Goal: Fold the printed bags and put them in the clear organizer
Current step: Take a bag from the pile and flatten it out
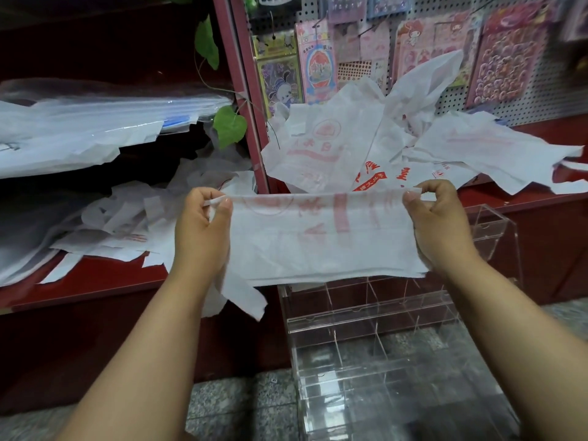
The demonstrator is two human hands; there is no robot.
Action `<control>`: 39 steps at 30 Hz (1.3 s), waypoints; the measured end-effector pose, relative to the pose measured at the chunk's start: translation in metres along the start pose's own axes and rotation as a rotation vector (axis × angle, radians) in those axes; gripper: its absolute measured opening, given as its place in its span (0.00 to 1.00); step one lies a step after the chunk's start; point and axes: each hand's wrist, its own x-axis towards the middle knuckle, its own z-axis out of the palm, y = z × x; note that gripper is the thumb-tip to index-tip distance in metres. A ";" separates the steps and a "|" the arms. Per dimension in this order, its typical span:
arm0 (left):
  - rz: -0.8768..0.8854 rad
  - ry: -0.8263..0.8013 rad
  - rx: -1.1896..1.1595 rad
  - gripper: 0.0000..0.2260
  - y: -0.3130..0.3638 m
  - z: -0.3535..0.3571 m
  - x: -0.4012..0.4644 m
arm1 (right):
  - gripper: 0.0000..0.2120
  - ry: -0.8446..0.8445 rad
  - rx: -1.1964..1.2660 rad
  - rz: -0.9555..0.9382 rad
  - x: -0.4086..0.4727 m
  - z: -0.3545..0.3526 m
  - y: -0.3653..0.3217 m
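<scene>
A white bag with red print (321,240) hangs stretched flat between my two hands, folded lengthwise. My left hand (203,227) pinches its top left corner and my right hand (439,224) pinches the top right corner. The bag's handles dangle below my left wrist. Directly under the bag stands the clear organizer (375,342), a stepped acrylic box with several compartments, on the floor. A loose heap of more printed bags (350,144) lies on the red shelf behind.
More white bags (114,224) and clear plastic sheets (79,128) lie on the red shelves at left. A pegboard with sticker packs (445,52) backs the right shelf. A green vine (229,125) hangs by the red post. Speckled stone floor lies below.
</scene>
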 end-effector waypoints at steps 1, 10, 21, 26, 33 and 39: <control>-0.014 -0.004 0.016 0.05 -0.001 0.002 0.000 | 0.12 -0.024 0.002 0.041 0.000 0.000 0.001; -0.203 -0.004 0.025 0.08 -0.012 -0.001 0.003 | 0.07 -0.342 0.059 0.186 -0.003 -0.001 0.004; -0.340 -0.311 -0.194 0.07 -0.012 -0.018 0.009 | 0.09 -0.366 0.275 0.293 0.002 -0.004 0.011; -0.277 -0.357 -0.082 0.06 -0.009 -0.024 0.006 | 0.09 -0.280 0.191 0.242 0.001 -0.004 0.010; -0.271 -0.387 0.026 0.15 -0.010 -0.032 0.006 | 0.17 -0.325 0.088 0.177 -0.002 -0.006 0.003; -0.199 -0.360 0.142 0.12 -0.008 -0.037 0.008 | 0.17 -0.317 -0.091 0.011 -0.001 -0.003 0.005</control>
